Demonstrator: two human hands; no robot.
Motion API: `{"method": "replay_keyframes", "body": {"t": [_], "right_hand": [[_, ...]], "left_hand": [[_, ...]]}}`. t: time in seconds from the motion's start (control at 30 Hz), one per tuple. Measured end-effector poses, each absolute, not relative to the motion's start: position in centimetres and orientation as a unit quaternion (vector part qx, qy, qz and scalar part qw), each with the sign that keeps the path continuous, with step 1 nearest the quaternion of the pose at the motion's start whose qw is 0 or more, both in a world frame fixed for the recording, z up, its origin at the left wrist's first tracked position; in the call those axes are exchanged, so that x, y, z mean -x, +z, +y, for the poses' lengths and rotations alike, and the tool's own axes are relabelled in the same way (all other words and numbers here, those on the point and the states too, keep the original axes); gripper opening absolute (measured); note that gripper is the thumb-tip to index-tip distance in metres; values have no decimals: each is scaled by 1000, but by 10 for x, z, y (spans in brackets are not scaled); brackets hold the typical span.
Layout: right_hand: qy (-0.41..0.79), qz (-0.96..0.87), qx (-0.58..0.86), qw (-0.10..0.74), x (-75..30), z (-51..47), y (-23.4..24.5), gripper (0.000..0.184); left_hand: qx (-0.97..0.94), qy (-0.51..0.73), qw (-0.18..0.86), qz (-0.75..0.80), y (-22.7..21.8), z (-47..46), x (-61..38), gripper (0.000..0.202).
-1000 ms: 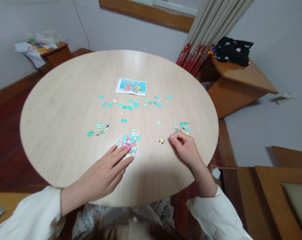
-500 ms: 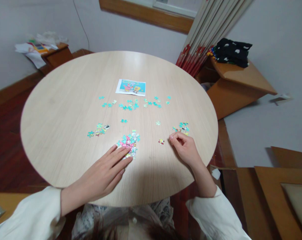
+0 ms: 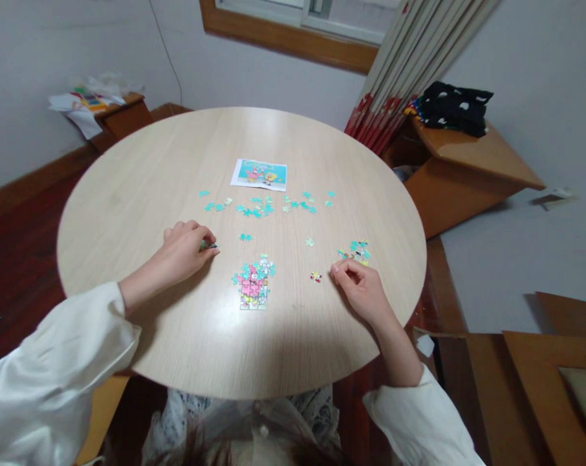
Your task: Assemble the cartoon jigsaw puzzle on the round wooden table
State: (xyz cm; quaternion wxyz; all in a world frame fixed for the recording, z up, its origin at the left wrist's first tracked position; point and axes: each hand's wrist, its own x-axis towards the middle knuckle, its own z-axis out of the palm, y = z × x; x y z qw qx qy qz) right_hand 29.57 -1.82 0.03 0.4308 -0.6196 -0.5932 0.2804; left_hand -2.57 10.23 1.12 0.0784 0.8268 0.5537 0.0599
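A partly joined cartoon puzzle cluster (image 3: 253, 285) lies on the round wooden table (image 3: 128, 194), near me. My left hand (image 3: 184, 249) rests left of it, fingers curled and pinching a small puzzle piece (image 3: 208, 245) from a little pile that the hand mostly covers. My right hand (image 3: 358, 288) sits on the table to the right, fingers curled, thumb meeting forefinger; whether it holds anything is hidden. A single loose piece (image 3: 315, 277) lies just left of it, and a small group of pieces (image 3: 356, 250) lies just beyond it.
A reference picture (image 3: 259, 174) lies flat at the table's middle, with a row of teal pieces (image 3: 264, 206) scattered in front of it. Wooden furniture with dark cloth (image 3: 460, 107) stands at the right. Papers (image 3: 86, 103) sit on a low stand at the far left.
My left hand has lifted off the joined cluster and moved left and away to the small pile, closing on a piece there. The right hand has stayed put. The view shifted slightly.
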Motion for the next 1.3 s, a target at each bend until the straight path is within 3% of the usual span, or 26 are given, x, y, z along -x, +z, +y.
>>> {"method": "replay_keyframes", "body": {"t": [0.33,0.47,0.67,0.97,1.17,1.3], "right_hand": [[281,-591,621,431,-296,-18,-1,33],[283,-591,620,431,-295,-18,1,35],[279,-590,626,427,-296,-18,1,36],[278,-590,624,430,-295,-18,1,36],[245,-598,619,447,-294,-19,1,36],[171,-608,613,475,-265,-30,13,20]], "left_hand": [[-830,87,146,532,16,97,20,12],[-817,92,134,552,22,99,18,19],[-822,4,150,549,29,113,9,29],[-854,23,170,490,22,118,9,10],[-833,132,254,474,33,98,5,4],[-798,188,377,431,45,64,-10,9]]}}
